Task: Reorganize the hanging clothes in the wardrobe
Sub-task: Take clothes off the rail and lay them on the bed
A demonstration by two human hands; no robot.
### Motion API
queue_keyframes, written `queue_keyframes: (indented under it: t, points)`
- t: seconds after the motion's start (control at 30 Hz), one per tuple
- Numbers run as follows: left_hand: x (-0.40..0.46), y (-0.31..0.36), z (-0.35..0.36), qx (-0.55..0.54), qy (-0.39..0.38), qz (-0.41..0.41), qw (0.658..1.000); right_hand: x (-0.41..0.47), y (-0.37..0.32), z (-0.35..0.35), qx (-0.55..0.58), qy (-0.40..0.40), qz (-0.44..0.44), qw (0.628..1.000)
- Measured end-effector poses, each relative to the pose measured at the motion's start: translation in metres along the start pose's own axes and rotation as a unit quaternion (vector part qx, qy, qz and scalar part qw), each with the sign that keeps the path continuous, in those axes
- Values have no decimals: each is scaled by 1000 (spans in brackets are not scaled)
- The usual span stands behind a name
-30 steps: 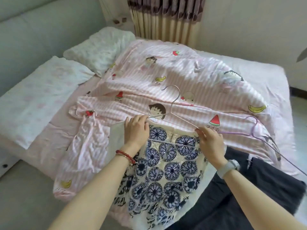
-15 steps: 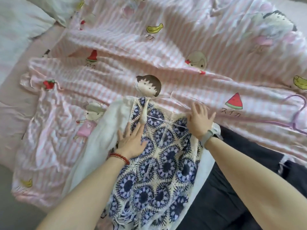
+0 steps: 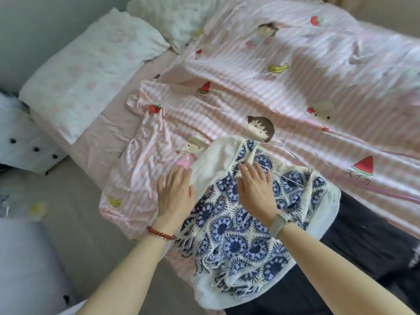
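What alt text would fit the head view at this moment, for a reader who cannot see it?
Two open hands, the left hand and the right hand, lie flat on a blue-and-white patterned garment spread on a pink striped cartoon-print duvet. A metal wire hanger sits at the garment's neck; dark clothing lies beside it.

A soft, matt cotton look is being shown by the pink-striped quilt cover [image 3: 306,83], creased and printed with cartoon figures. A rough, open crochet weave in blue and cream is being displayed by the top [image 3: 238,223], with loose yarn fringe at its hem and smooth white cloth at the sleeves. A thin, shiny metal gleam is being given off by the wire hanger [image 3: 295,155]. Glossy red beads are being caught on the bracelet [image 3: 161,233]; the watch strap [image 3: 278,225] is being seen as smooth and matt.
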State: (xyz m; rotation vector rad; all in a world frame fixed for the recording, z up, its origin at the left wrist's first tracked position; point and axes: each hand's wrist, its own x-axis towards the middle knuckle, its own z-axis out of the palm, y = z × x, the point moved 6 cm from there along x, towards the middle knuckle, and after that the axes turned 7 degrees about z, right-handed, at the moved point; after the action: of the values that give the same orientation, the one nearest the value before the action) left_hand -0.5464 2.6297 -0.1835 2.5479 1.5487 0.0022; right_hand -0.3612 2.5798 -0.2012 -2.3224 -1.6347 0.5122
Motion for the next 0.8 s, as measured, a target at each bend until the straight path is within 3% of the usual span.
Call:
queue_keyframes:
  t: [0.13, 0.3, 0.47, 0.6, 0.8]
  points:
    - [-100, -72, -63, -21, 88, -113, 989, -47, -114, -9, 45, -7, -151, 988]
    - [-260, -144, -126, 11, 197, -227, 954, -138, -266, 0, 86, -42, -341, 935]
    - [-437, -191, -168, 68, 251, -337, 905, -276, -399, 17, 80, -93, -538, 834]
    - [-580, -219, -196, 102, 258, -442, 853, -391, -478, 33, 110, -140, -633, 753]
    - [-768, -231, -239, 193, 273, -584, 740, -536, -577, 51, 132, -176, -730, 647]
